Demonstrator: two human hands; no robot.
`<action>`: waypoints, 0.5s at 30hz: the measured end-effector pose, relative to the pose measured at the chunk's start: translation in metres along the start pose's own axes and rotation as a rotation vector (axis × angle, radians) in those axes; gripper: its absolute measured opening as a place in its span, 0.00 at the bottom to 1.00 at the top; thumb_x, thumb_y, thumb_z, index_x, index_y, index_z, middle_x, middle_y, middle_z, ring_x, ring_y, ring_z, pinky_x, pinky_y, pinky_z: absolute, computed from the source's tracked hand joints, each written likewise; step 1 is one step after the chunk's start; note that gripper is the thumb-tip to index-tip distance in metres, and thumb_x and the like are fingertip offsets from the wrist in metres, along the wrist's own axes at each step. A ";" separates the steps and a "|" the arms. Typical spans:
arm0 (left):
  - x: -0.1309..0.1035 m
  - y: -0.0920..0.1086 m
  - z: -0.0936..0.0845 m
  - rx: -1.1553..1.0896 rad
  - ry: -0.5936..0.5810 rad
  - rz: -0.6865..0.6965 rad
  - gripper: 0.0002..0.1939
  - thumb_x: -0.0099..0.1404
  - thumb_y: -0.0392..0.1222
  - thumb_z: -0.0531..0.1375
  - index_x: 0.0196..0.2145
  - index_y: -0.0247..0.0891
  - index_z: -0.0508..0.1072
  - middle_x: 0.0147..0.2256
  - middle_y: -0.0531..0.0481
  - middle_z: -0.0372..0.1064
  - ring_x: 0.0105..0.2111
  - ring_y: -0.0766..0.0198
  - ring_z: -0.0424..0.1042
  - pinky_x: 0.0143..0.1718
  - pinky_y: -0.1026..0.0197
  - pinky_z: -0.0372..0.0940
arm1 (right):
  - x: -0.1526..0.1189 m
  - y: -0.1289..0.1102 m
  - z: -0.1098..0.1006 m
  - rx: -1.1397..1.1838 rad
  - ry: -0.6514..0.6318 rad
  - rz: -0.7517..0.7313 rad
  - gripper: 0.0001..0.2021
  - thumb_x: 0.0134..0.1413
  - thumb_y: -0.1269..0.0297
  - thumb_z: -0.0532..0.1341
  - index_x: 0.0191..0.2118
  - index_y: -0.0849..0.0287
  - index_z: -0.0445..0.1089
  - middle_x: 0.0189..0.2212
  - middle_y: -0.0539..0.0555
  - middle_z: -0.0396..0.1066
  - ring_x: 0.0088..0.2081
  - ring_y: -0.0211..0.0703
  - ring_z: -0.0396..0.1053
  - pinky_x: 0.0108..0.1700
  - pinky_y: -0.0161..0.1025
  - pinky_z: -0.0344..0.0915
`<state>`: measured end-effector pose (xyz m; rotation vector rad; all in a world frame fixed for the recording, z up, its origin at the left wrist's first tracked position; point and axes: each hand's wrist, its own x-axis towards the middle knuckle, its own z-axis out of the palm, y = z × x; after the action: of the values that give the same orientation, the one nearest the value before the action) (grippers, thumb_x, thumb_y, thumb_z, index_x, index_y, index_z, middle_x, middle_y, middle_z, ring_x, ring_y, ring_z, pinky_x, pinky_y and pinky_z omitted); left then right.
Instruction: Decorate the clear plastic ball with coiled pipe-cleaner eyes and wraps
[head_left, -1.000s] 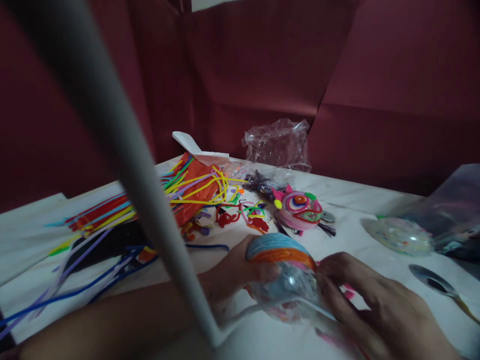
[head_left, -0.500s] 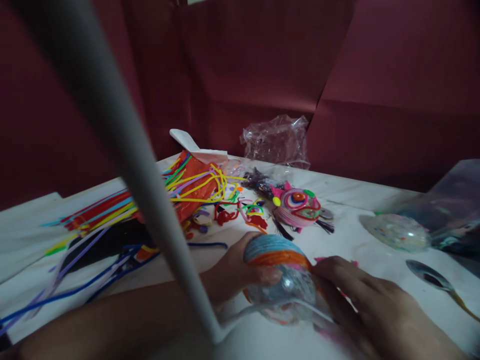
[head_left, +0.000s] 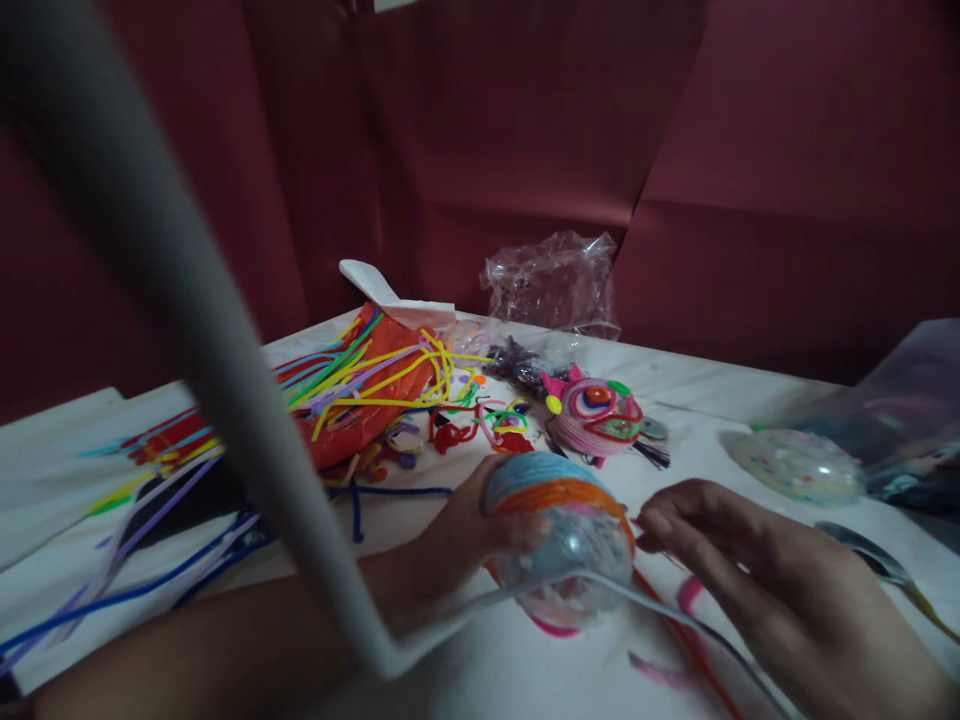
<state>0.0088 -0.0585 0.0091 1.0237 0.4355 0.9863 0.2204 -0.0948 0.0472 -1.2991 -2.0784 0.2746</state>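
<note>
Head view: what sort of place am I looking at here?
Probably a craft table, though whether at home or in a workshop I can't tell. Coloured strands lie heaped, a decorated pink figure sits behind, and the left hand holds a half-wrapped ball.

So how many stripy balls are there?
2: the blue-and-orange ball held in front, and the pink ball behind it, on the white table. Another could be hidden behind the grey bar.

Dim, blurred foreground pole [head_left: 236, 380], glinting ball [head_left: 574, 548]
</note>
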 end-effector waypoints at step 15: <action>-0.001 -0.008 -0.010 0.034 -0.018 -0.139 0.32 0.44 0.47 0.70 0.46 0.36 0.66 0.39 0.45 0.70 0.35 0.60 0.70 0.33 0.63 0.64 | -0.003 -0.009 0.004 -0.087 -0.034 -0.142 0.08 0.61 0.68 0.51 0.35 0.55 0.68 0.27 0.49 0.74 0.26 0.39 0.73 0.26 0.30 0.67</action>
<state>0.0049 -0.0552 -0.0027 1.0177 0.5033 0.8472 0.2119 -0.1013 0.0470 -1.1974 -2.2207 0.1460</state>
